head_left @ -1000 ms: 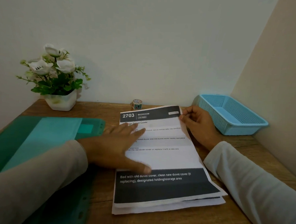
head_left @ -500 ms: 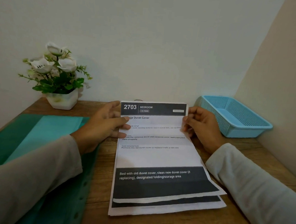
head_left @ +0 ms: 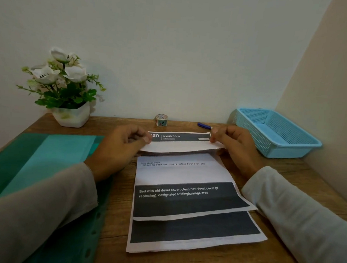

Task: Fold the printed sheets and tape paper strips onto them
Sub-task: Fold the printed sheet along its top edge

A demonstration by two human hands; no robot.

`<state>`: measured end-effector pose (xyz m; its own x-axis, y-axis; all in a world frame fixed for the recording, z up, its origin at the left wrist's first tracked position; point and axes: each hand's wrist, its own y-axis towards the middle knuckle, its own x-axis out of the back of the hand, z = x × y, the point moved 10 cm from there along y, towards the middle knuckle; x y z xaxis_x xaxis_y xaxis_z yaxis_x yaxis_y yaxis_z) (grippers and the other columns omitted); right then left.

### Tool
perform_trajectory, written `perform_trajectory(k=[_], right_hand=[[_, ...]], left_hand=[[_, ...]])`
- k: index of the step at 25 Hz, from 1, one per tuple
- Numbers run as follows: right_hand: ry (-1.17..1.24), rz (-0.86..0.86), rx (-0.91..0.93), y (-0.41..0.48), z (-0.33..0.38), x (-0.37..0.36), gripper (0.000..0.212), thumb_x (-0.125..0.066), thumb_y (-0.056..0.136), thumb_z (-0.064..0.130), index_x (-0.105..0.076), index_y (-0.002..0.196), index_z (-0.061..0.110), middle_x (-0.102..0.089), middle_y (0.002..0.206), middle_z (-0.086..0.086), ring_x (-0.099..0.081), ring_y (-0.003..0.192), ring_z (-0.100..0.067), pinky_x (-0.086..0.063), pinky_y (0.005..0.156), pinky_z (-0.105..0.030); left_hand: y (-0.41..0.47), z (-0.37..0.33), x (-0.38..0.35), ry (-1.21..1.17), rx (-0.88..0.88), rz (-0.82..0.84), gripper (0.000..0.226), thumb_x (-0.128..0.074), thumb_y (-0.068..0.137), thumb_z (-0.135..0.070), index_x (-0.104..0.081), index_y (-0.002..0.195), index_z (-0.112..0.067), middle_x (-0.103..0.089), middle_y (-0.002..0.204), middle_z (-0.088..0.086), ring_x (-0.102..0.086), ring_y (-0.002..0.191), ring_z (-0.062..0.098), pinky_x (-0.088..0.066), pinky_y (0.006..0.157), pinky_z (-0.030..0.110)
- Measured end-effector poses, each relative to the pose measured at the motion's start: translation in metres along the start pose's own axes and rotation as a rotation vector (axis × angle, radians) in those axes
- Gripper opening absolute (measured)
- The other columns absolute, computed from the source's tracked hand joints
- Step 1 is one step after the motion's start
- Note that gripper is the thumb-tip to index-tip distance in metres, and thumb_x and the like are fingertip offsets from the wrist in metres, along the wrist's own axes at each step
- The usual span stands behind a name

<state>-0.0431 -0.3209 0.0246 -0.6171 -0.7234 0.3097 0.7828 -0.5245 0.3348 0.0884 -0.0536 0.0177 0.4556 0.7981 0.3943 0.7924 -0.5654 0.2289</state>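
Head view has my left hand (head_left: 125, 147) and right hand (head_left: 235, 148) each pinching a far corner of the top printed sheet (head_left: 182, 172), whose far end is curled over towards me. It lies mid-desk (head_left: 115, 229) on a second sheet (head_left: 193, 233). A tape roll (head_left: 161, 119) stands at the desk's back edge, and a blue basket (head_left: 279, 137) sits in its back right corner.

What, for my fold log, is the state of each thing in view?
Top sheet: far end curled over toward the person, uncreased.
Lower sheet: flat on the table.
Left hand: pinches the curl's left end.
Right hand: pinches its right end.
Tape: untouched, behind the sheets.
Pen: lying flat, untouched.
Folder: flat, at left.
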Motion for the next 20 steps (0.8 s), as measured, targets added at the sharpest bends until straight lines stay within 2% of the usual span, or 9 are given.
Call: perform_trajectory(k=[3, 6, 8, 10, 12, 14, 17, 20], right_hand=[[-0.090, 0.052, 0.036, -0.001, 0.003, -0.005, 0.009, -0.073, 0.093, 0.014, -0.074, 0.092, 0.005, -0.074, 0.091, -0.009, -0.068, 0.084, -0.012, -0.054, 0.077, -0.021], [-0.264, 0.099, 0.107, -0.004, 0.008, -0.011, 0.003, -0.077, 0.090, 0.015, -0.074, 0.090, 0.015, -0.072, 0.088, 0.003, -0.065, 0.081, -0.009, -0.054, 0.074, -0.022], [-0.424, 0.149, 0.115, -0.008, 0.009, -0.017, 0.005, -0.078, 0.090, 0.024, -0.073, 0.092, 0.024, -0.070, 0.089, 0.010, -0.064, 0.082, -0.013, -0.054, 0.072, -0.028], [-0.625, 0.214, 0.150, -0.012, 0.018, -0.024, 0.010, -0.075, 0.091, 0.035, -0.072, 0.098, 0.028, -0.065, 0.091, 0.016, -0.061, 0.084, -0.010, -0.049, 0.072, -0.029], [-0.924, 0.319, 0.171, -0.017, 0.027, -0.037, 0.026, -0.062, 0.097, 0.046, -0.068, 0.115, 0.028, -0.062, 0.111, 0.013, -0.059, 0.104, -0.011, -0.047, 0.084, -0.030], [-1.178, 0.437, 0.131, -0.027, 0.032, -0.052, 0.047, -0.046, 0.102, 0.056, -0.057, 0.136, 0.026, -0.056, 0.139, 0.002, -0.053, 0.126, -0.020, -0.046, 0.101, -0.036], [-1.156, 0.636, 0.098, -0.049, 0.031, -0.094, 0.068, -0.032, 0.104, 0.062, -0.034, 0.156, 0.018, -0.031, 0.165, -0.008, -0.033, 0.149, -0.028, -0.031, 0.120, -0.042], [-1.067, 0.743, 0.133, -0.063, 0.023, -0.126, 0.072, -0.024, 0.107, 0.057, -0.007, 0.165, 0.017, -0.002, 0.173, -0.005, -0.001, 0.159, -0.022, -0.006, 0.128, -0.040]], left_hand=[[0.001, -0.004, 0.000, 0.134, -0.076, 0.003, 0.019, -0.069, 0.092, -0.005, -0.073, 0.099, -0.022, -0.071, 0.097, -0.006, -0.067, 0.088, 0.007, -0.056, 0.074, 0.016], [-0.002, -0.009, -0.002, 0.280, -0.121, 0.001, 0.020, -0.072, 0.090, -0.007, -0.073, 0.101, -0.024, -0.064, 0.089, -0.015, -0.058, 0.079, 0.006, -0.045, 0.067, 0.012], [-0.004, -0.012, -0.005, 0.451, -0.168, 0.013, 0.020, -0.074, 0.090, -0.017, -0.070, 0.103, -0.031, -0.054, 0.087, -0.022, -0.051, 0.084, 0.005, -0.044, 0.076, 0.021], [-0.005, -0.011, -0.013, 0.645, -0.207, 0.063, 0.022, -0.070, 0.092, -0.033, -0.066, 0.113, -0.036, -0.055, 0.105, -0.019, -0.044, 0.110, 0.008, -0.042, 0.098, 0.033], [-0.008, -0.006, -0.025, 0.759, -0.204, 0.160, 0.036, -0.057, 0.098, -0.043, -0.057, 0.133, -0.036, -0.052, 0.137, -0.011, -0.037, 0.133, 0.013, -0.035, 0.113, 0.041], [-0.013, 0.003, -0.039, 0.877, -0.164, 0.276, 0.050, -0.039, 0.104, -0.047, -0.037, 0.152, -0.032, -0.034, 0.160, -0.007, -0.025, 0.147, 0.014, -0.023, 0.122, 0.044], [-0.017, 0.007, -0.051, 1.003, -0.140, 0.369, 0.058, -0.023, 0.106, -0.050, -0.015, 0.160, -0.030, -0.012, 0.168, -0.006, -0.009, 0.154, 0.016, -0.008, 0.126, 0.044], [-0.018, 0.010, -0.053, 1.061, -0.115, 0.404, 0.062, -0.019, 0.106, -0.053, -0.009, 0.161, -0.029, -0.006, 0.169, -0.005, -0.005, 0.155, 0.017, -0.005, 0.125, 0.044]])
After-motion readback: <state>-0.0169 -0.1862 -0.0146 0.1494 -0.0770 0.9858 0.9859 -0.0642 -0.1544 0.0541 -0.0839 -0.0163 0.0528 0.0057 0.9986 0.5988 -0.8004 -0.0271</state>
